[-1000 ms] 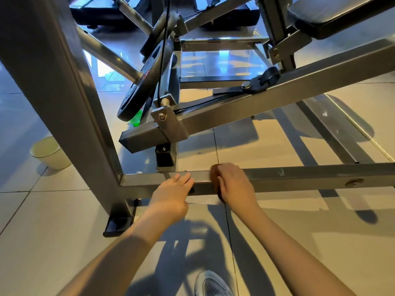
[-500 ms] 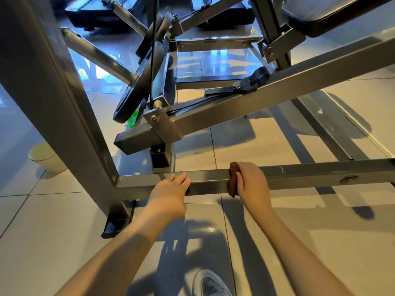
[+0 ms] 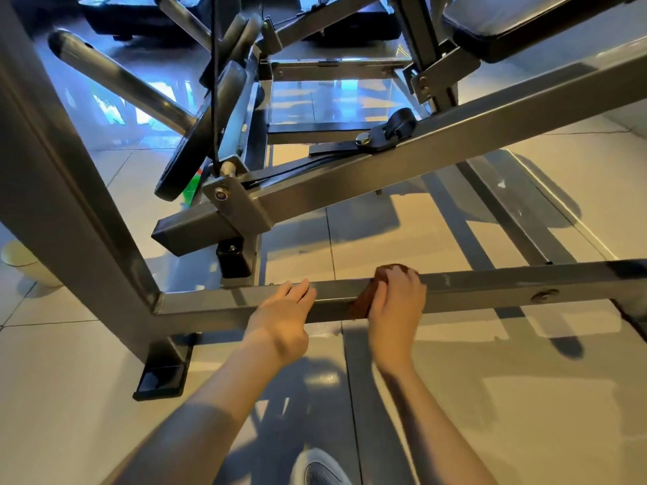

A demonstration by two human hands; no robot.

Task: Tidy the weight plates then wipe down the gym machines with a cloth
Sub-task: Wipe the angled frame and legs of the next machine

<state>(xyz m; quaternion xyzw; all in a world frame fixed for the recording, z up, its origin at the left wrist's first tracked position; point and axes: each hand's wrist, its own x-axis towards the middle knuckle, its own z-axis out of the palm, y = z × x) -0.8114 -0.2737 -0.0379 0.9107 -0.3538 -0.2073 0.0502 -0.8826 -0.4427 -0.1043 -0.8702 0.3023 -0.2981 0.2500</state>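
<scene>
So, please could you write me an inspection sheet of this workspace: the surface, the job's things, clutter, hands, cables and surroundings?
Surface: tiled floor, sunlit with shadows; the machine's low frame bar crosses it.
Job's things: brown cloth pressed on that bar; one weight plate tilted at the machine.
Clutter: pale bin at the left edge; green object behind the plate, too hidden to name.
Hands: left hand rests on the bar, fingers straight; right hand grips the cloth.
Cables: one black cable hangs down past the plate.
Surroundings: black seat pad top right; a shoe at the bottom.
</scene>
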